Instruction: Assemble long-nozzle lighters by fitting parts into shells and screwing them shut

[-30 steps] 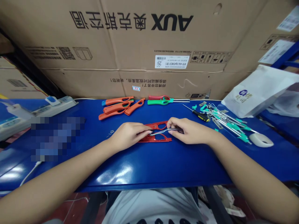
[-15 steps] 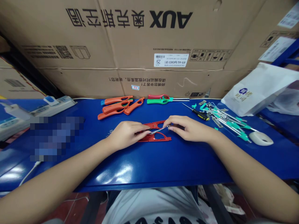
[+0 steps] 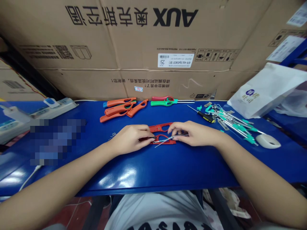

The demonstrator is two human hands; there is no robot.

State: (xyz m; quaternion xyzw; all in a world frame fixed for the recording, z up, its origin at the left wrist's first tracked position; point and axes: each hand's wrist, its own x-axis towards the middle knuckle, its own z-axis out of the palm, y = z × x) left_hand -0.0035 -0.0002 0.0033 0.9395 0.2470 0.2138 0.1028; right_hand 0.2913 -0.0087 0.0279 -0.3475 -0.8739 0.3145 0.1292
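Observation:
Two red lighter-handle halves lie on the blue table in front of me, a far half [image 3: 160, 127] and a near half [image 3: 164, 140], each with a trigger loop. My left hand [image 3: 133, 138] is closed in a pinch over their left ends; a small dark piece shows at its fingertips, too hidden to name. Thin pale wires [image 3: 163, 140] stretch between the hands above the near half, one loose end slanting down left. My right hand [image 3: 188, 132] pinches these wires with thumb and fingers at the right ends of the halves. Something dark and thin shows under its palm.
Several orange lighter handles [image 3: 119, 110] lie at the back left. Red and green lighters [image 3: 161, 103] sit against the cardboard box [image 3: 134, 57]. To the right are a screwdriver [image 3: 205, 117], metal lighter tubes [image 3: 235, 123], a white oval object [image 3: 267, 141] and a white bag [image 3: 261, 92].
The wires have come lower, and a loose end now hangs over the near red half. My right hand's fingers have shifted down slightly. The left pinch has moved slightly right.

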